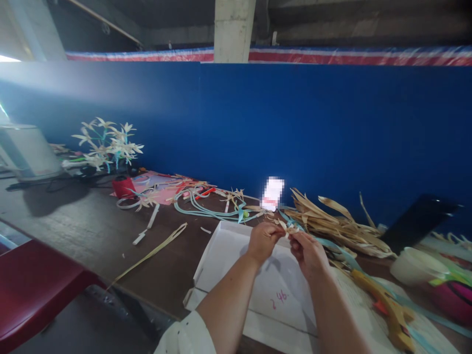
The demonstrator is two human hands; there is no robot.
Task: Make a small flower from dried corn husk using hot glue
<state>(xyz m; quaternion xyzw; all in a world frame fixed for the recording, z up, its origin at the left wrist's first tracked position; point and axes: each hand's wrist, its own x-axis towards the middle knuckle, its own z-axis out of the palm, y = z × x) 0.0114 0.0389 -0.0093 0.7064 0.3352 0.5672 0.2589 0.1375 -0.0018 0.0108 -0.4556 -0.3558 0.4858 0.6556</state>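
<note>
Over a shallow white cardboard box [228, 260] with red handwriting, both hands meet at a small pale husk flower [288, 230]. My left hand [263, 242] pinches it from the left, fingers closed. My right hand [309, 251] pinches its other side with thumb and fingers. The fingers partly cover the flower, so its full shape is hidden. Just beyond the right hand lies a bundle of dry tan husks [328, 219]. A yellow glue gun [385, 307] rests right of my right forearm.
At the left stand a red pot [123, 188] with pale flowers [110, 140] and a whitish kettle-like vessel [31, 152]. Coiled light-blue cord [188, 209] and a husk strip [158, 253] lie on the table. A white cup [416, 265] stands right. A blue partition [313, 123] closes the back.
</note>
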